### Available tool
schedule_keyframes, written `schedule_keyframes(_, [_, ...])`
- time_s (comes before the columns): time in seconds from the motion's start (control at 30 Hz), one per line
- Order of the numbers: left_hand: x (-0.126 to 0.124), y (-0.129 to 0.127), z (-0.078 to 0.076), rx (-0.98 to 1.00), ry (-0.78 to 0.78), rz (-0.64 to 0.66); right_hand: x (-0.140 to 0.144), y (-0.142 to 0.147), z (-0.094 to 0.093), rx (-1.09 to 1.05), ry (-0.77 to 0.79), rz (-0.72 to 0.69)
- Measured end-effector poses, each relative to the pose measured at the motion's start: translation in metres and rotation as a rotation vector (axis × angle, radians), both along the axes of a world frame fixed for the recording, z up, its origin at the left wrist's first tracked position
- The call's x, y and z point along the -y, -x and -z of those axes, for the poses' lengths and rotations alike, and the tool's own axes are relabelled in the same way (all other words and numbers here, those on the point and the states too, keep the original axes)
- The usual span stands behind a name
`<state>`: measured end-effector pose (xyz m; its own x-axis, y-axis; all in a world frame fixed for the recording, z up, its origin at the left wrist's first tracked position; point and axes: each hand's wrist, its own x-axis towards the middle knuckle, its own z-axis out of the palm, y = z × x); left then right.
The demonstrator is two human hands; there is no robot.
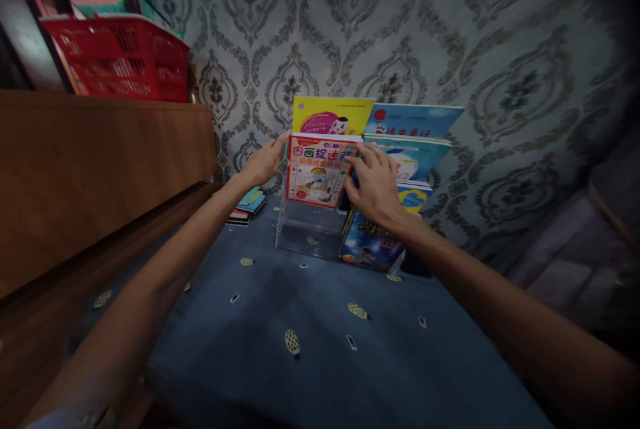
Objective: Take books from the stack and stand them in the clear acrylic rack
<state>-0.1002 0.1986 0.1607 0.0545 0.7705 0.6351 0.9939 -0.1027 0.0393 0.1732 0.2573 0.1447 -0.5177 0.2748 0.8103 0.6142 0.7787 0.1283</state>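
Two bare hands grip a red-and-white picture book (317, 172) standing in the middle tier of a clear acrylic rack (306, 229) on a blue patterned bed cover (320, 322). The left hand (263, 161) presses its fingers against the book's left edge near the top corner, at about 9 o'clock from the cover. The right hand (374, 182) is spread over the book's right edge at 3 o'clock, fingertips on the cover and knuckles toward the camera. Both hands are closed against the book from opposite sides, holding it upright between them.

Directly behind it, at 12 o'clock, a yellow book (331, 114) rises from the rack's rear tier. To the right, three blue books sit in a stepped row: a pale blue book (415, 120) at the back, a white-and-blue book (417, 154) in front of it, and below that a book with a yellow disc (414, 197), partly hidden by the right hand. A dark blue book (370, 246) leans in the lowest tier under the right wrist, at 5 o'clock from the held book.

At 8 o'clock, beyond the left forearm, a small stack of flat books (249, 206) lies on the cover. A wooden cabinet (100, 169) runs along the left, carrying a red plastic basket (120, 56) at 10 o'clock. Grey damask wallpaper (450, 29) fills the background.
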Motion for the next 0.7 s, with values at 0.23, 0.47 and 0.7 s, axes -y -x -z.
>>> schedule_keyframes(0.23, [0.018,0.048,0.089,0.04,0.427,-0.31,0.062,-0.002,0.113,0.208,0.303,-0.483])
schedule_keyframes(0.47, [0.006,0.086,0.16,0.071,0.574,-0.518,0.1,0.02,0.24,0.089,0.708,-0.488])
schedule_keyframes(0.7, [-0.038,0.099,0.183,0.041,0.506,-0.553,0.1,0.024,0.271,0.013,0.698,-0.498])
